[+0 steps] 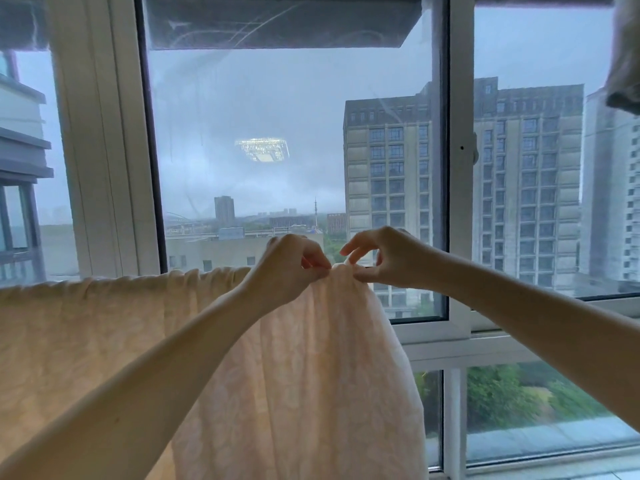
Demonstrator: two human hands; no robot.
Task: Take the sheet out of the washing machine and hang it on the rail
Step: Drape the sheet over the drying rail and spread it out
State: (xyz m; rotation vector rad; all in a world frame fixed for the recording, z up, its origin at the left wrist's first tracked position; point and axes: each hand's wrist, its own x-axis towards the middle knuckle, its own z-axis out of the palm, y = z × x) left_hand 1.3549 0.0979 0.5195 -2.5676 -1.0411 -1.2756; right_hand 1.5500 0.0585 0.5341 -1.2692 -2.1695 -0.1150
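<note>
Both of the person's bare arms reach forward and up to the top of a pale cream sheet (311, 368), which hangs in front of a large window (460, 188). The sheet's upper edge runs in a gathered line from the left border of the view, rising slightly to the middle, and from there the cloth falls in long soft folds past the bottom of the view. It appears folded over the rail, though the rail itself is hidden under the cloth. The left hand (287, 266) has its fingers curled and pinches the gathered top edge between thumb and fingertips. The right hand (389, 258) is just beside it, almost touching, at the sheet's right end; its thumb and a bent finger nip the small peak of cloth there, while its forefinger is lifted and crooked above. Through the glass a tall grey apartment block (398, 161) stands to the right under an overcast sky, with green trees (502, 400) low down. A ceiling lamp's reflection (262, 150) glows in the middle pane, and a greyish cloth (625, 64) hangs in the upper right corner
</note>
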